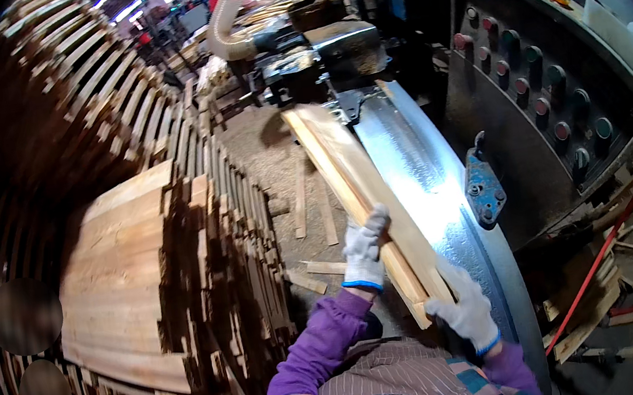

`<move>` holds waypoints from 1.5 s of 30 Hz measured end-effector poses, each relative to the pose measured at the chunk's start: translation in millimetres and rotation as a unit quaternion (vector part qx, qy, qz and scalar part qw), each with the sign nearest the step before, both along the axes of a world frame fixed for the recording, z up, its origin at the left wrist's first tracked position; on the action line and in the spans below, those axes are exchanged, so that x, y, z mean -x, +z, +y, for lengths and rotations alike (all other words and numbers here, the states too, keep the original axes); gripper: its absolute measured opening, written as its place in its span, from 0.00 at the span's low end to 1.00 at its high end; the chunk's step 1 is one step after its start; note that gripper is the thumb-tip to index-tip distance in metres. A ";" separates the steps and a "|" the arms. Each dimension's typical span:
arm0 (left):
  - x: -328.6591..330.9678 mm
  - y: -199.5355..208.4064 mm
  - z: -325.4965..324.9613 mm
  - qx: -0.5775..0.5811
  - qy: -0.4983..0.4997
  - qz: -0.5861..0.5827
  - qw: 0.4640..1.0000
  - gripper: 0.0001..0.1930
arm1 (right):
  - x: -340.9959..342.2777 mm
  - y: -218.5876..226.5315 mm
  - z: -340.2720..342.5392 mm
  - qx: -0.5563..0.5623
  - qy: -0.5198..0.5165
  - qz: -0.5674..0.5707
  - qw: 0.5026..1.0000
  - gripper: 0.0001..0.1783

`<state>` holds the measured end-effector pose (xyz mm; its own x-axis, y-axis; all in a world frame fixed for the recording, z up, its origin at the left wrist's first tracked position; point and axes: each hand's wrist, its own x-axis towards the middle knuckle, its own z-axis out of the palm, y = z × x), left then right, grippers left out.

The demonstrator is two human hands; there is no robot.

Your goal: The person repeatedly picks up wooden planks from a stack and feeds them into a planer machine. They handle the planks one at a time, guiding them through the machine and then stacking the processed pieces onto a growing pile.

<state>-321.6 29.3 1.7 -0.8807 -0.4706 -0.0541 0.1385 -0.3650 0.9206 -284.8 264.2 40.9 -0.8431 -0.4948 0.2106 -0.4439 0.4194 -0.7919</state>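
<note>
Long pale wooden boards (380, 197), seemingly two lying together, slant away from my body along the left side of a shiny metal machine bed (422, 176). My left hand (366, 251), in a white glove with a blue cuff, is closed around their left edge near the middle. My right hand (466, 310), gloved the same way, grips the near end, with the thumb over the top. The fingers under the wood are hidden. The far end of the boards reaches close to the woodworking machine (345, 50).
At the left stand tall stacks of wooden slats (119, 279). A control panel (534, 89) with several buttons is at the right. A blue metal bracket (483, 187) sits on the bed's right edge. Sawdust and loose strips (300, 200) cover the floor; a dust hose (227, 21) hangs beyond.
</note>
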 end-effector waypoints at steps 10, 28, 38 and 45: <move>32.3 -14.0 -20.3 -0.149 -0.075 -0.142 0.976 0.23 | 143.4 -65.1 -72.3 -0.328 -0.120 0.279 0.895 0.20; 43.4 2.5 -53.6 -0.181 -0.055 -0.155 0.970 0.20 | 427.9 -128.6 -209.8 -0.344 -0.122 0.344 0.865 0.12; 99.0 -43.6 -71.3 -0.208 0.042 -0.038 0.976 0.16 | 188.6 12.9 -146.2 -0.034 0.171 -0.112 0.978 0.42; 92.7 -39.7 38.6 0.044 -0.121 -0.238 0.963 0.40 | 42.9 -26.6 -33.6 -0.204 -0.102 0.016 0.973 0.39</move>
<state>-414.2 67.9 -38.0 -0.8506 -0.2754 -0.4479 -0.3863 -0.2507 0.8877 -327.7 230.6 14.3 -0.9286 -0.3664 0.0588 -0.3404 0.7782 -0.5278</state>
